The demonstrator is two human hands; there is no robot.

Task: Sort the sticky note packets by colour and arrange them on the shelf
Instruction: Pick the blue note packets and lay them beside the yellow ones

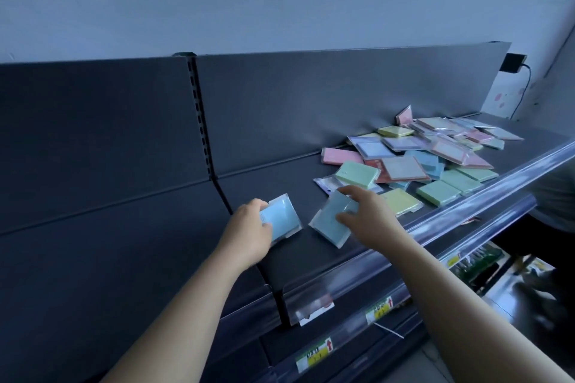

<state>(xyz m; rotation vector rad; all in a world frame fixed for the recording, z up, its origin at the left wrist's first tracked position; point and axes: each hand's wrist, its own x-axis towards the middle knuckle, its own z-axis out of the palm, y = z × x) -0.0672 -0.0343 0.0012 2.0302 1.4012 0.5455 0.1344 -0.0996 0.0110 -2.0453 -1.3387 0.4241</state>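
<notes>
- The shelf is dark and smooth, with a see-through lip along its front edge; a packet that slides on it may slip over that lip and drop, because nothing else stops it.
- The big messy pile of sticky note packets sits to the right on the shelf, with pink, green, yellow, blue and purple all mixed up; some lie on top of others, so pulling one out may drag more along; the pile may also spread toward the sorting spot.
- The right hand has its fingers curled over a blue packet that leans with one edge down on the shelf; the hold looks light, so the packet may flop flat or skid away.
- The left hand grips another light blue packet at its side, fingers closed round it, just above the shelf; the shiny wrap looks slippery, so it may slip out.
- The light is dim, so blue and green may get mixed up.
</notes>
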